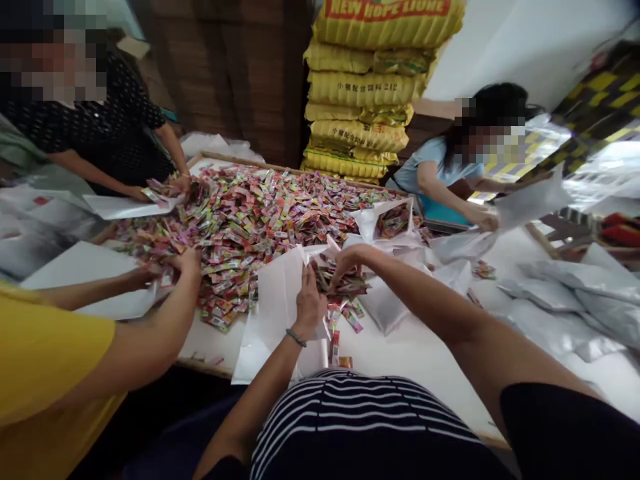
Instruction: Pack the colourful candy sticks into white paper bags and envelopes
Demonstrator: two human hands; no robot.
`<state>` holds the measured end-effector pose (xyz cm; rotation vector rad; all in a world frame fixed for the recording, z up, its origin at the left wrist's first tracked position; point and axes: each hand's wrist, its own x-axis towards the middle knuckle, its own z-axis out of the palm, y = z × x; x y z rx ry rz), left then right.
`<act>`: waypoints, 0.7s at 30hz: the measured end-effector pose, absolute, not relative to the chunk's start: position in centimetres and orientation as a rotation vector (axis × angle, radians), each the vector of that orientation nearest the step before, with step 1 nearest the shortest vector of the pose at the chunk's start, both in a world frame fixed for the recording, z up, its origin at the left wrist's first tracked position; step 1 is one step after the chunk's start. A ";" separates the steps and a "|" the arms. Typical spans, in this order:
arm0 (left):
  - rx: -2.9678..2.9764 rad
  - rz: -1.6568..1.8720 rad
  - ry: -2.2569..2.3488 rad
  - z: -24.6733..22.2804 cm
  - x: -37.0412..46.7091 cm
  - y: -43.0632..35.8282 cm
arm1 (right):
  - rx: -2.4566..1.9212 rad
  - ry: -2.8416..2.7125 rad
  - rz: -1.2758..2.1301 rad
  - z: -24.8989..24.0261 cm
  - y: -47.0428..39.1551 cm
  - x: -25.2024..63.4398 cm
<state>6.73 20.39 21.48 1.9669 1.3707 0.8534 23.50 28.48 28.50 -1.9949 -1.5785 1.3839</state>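
A bunch of small printed snack packets (pixel 350 281) is gathered between my two hands at the table's near side. My left hand (pixel 311 303) presses against its left side, fingers held together and pointing up, beside a white plastic bag (pixel 277 293). From above, my right hand (pixel 347 260) curls its fingers down over the same packets; some fingertips are hidden. Several loose packets (pixel 353 319) lie just below the bunch on the white table (pixel 395 360). Beyond my hands spreads a large heap of the packets (pixel 265 213).
A filled open bag (pixel 395 223) stands behind my right hand. Silvery filled bags (pixel 560 300) are piled at right. A person in yellow (pixel 55 353) works close on my left; two others stand across the table. Stacked yellow sacks (pixel 357 93) rise behind it.
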 end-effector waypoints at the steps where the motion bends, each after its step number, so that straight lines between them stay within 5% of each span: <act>1: 1.945 0.878 1.360 21.4 6.2 20.6 | -2.091 -1.634 1.512 29.7 29.3 23.6; 4: 1.919 1.009 1.314 21.6 4.5 21.2 | -2.110 -1.660 1.678 32.7 31.4 23.4; 10: 1.766 1.084 1.396 22.5 0.4 22.4 | -2.030 -1.882 1.173 33.5 31.8 20.7; 15: 1.693 0.965 1.557 21.7 -2.4 23.0 | -1.757 -1.946 1.182 30.6 31.7 19.1; 18: 1.644 0.928 1.606 20.5 -3.6 23.1 | -1.436 -1.630 1.405 27.5 33.4 20.0; 21: 1.596 0.910 1.600 19.5 -4.5 23.0 | -1.544 -1.264 1.232 23.3 36.2 21.8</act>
